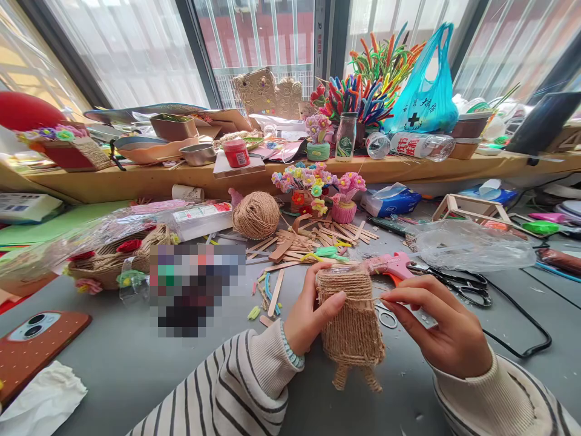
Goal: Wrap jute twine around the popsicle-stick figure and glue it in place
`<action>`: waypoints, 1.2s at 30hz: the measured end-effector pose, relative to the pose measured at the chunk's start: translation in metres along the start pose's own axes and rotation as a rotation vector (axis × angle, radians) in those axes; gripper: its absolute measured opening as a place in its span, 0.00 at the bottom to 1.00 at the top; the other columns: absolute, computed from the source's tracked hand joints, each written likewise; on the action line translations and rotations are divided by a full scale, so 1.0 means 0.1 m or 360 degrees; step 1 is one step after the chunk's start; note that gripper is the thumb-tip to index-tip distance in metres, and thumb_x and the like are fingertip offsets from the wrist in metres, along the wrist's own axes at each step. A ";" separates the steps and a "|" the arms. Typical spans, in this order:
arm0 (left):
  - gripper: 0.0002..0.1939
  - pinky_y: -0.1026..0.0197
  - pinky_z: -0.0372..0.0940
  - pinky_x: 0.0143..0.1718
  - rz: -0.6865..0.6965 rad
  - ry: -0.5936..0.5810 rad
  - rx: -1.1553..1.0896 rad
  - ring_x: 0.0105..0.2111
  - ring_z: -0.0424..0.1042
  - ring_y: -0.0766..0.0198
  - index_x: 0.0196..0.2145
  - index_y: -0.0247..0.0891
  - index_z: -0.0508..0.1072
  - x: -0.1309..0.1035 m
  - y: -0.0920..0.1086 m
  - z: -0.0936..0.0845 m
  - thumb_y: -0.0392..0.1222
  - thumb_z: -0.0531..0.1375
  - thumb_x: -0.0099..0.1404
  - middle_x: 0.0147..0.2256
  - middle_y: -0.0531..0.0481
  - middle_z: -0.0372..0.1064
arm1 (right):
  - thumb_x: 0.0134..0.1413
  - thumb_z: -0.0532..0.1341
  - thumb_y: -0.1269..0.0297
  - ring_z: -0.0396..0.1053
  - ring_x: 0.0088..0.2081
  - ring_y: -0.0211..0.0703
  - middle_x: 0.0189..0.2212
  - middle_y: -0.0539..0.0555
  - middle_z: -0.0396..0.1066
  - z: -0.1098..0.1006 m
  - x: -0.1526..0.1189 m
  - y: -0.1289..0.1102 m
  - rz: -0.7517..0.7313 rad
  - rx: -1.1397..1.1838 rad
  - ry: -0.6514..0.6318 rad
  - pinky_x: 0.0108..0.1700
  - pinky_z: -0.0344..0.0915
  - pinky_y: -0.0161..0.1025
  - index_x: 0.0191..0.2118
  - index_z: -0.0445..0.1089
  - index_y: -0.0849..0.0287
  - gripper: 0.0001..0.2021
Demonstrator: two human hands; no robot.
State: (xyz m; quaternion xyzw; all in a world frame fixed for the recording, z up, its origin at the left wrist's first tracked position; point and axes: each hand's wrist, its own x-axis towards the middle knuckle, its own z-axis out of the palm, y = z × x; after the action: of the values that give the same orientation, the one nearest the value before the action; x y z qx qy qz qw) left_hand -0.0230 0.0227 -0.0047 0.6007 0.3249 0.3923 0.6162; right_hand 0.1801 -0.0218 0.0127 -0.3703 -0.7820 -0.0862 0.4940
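Observation:
My left hand point(313, 312) grips a small container wrapped in jute twine point(351, 339), with its thumb pressed on the front. Two short twine-covered legs stick out at its lower end, and a bare band shows between the twine rows near the top. In my right hand point(445, 324), thumb and fingertips pinch a strand of twine point(377, 299) at the container's right side. Behind the container lies a pink hot glue gun point(390, 265) with an orange trigger. The ball of jute twine point(256, 215) rests farther back on the grey table.
Wooden craft sticks point(295, 245) lie scattered behind my hands. Black-handled scissors point(458, 284) and a black cable point(540, 339) are at right. A phone point(40, 345) and crumpled tissue point(45, 396) lie at left. Pipe-cleaner flowers point(347, 188) stand before the crowded ledge point(181, 184).

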 end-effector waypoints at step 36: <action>0.31 0.48 0.52 0.62 -0.0130 0.0065 -0.0574 0.60 0.61 0.46 0.54 0.37 0.65 -0.01 -0.02 0.09 0.55 0.63 0.57 0.55 0.41 0.68 | 0.56 0.60 0.78 0.71 0.34 0.35 0.31 0.51 0.73 0.02 -0.08 -0.01 0.0140 -0.0005 0.0092 0.38 0.69 0.29 0.40 0.70 0.58 0.09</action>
State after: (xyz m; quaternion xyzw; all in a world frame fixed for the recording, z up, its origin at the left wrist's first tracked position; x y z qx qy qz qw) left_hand -0.0160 0.0174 -0.0066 0.4588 0.2859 0.4307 0.7227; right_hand 0.1800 -0.0255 0.0057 -0.4023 -0.7503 -0.0763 0.5190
